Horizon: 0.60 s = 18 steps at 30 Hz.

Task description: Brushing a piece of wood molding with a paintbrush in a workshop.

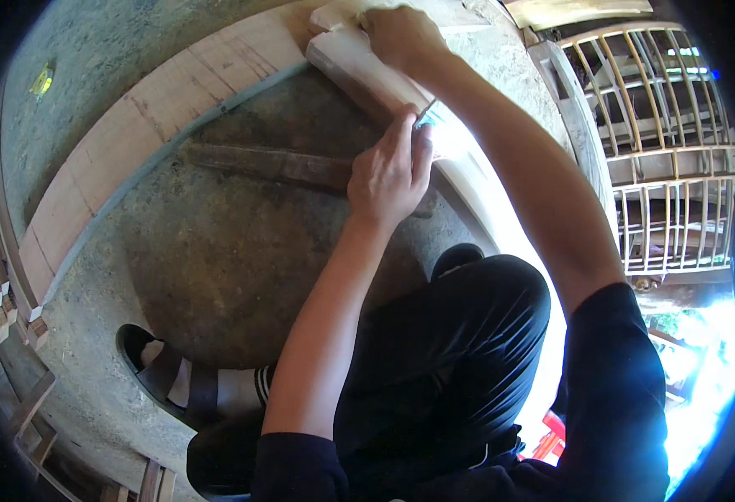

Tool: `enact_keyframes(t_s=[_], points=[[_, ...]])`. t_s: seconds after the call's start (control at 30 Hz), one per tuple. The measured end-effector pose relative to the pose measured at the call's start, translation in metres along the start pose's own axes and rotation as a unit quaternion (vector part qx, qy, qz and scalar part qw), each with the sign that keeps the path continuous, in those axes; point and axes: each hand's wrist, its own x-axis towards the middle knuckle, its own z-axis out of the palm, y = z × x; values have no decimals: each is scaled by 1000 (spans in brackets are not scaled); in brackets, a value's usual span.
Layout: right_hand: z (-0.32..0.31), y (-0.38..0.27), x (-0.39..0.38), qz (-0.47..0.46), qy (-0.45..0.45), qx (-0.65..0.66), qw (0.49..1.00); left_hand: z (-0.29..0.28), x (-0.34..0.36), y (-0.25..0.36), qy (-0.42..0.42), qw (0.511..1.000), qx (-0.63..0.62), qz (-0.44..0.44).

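At nine o'clock I see a bundle of narrow wooden strips (16, 261), and at ten a yellow scrap (43, 81) on the concrete floor (91, 335). A broad plank (146, 125) sweeps from nine towards twelve, bent by my lens; a sandalled foot (167, 376) stands inside it at eight. Between ten and eleven, a dark bar (275, 165) lies across the floor, blocking that side. Near twelve, the left hand (388, 176) pinches at the edge of the pale beam (363, 71), which runs from twelve towards two; glare keeps me from telling what is between the fingers. Higher at twelve, the right hand (405, 38) curls over the beam's far end, its grip unclear to me, its forearm hiding some wood. A bent knee (501, 293) crowds four o'clock. Between two and three stands a slatted rack (673, 151); pale pieces show through its gaps, inside or behind, I cannot tell.
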Motion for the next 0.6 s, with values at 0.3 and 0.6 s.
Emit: enact_keyframes(t_s=[0.3,0.6], points=[[2,-1,7,-19,13,5,1000,1,-2,3,18,1000,-6,7],[4,-11,14,11,2,22,1000,3,-4,-6,59,996,29,68]])
